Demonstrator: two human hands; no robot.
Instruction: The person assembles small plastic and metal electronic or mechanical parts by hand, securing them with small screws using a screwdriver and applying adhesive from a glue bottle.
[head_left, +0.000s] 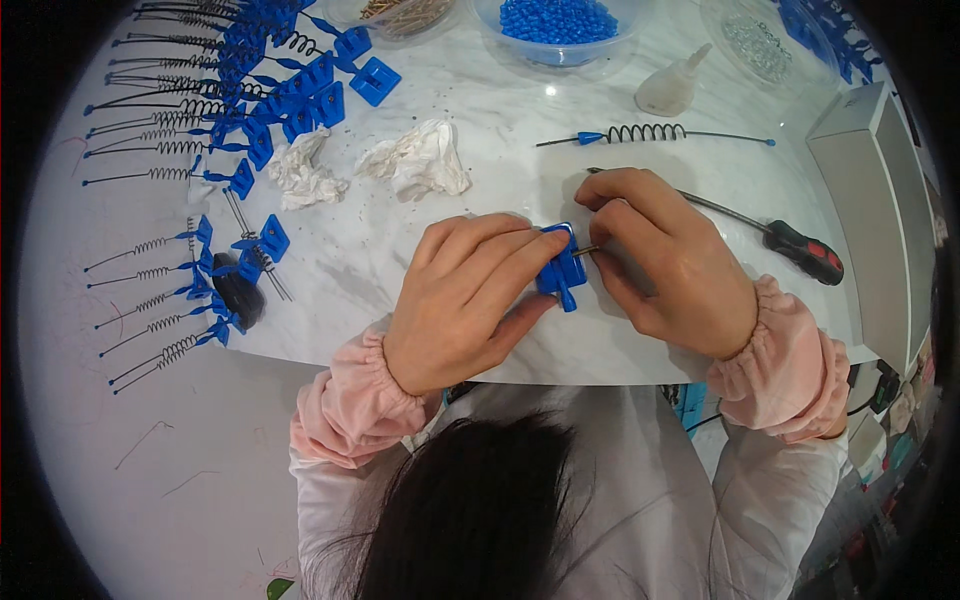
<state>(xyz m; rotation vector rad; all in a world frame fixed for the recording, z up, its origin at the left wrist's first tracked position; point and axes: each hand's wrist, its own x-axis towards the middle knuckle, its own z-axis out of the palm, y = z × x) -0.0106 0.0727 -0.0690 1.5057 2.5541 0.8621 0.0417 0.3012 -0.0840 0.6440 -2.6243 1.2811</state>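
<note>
My left hand (pixel 462 290) grips a small blue plastic piece (pixel 570 270) with a squarish plate and a short rounded stem pointing toward me. The fingers lie over its left side and hide part of it. On the other side, my right hand (pixel 675 265) pinches a thin brass-coloured screw or pin (pixel 587 250) that meets the piece's right edge. How far it sits inside cannot be seen. A long screwdriver (pixel 803 252) with a black and red handle runs behind the right hand's knuckles. Beyond it lies a black coil spring (pixel 645 132) with straight ends and a blue cone.
Many finished-looking spring-and-blue-plate pieces (pixel 290 85) crowd the far left, near crumpled tissues (pixel 415 160). Tubs of blue beads (pixel 560 20), brass screws (pixel 408 15) and clear bits (pixel 757 48) stand at the back. A nozzle bottle (pixel 672 85) and white box (pixel 872 200) are right.
</note>
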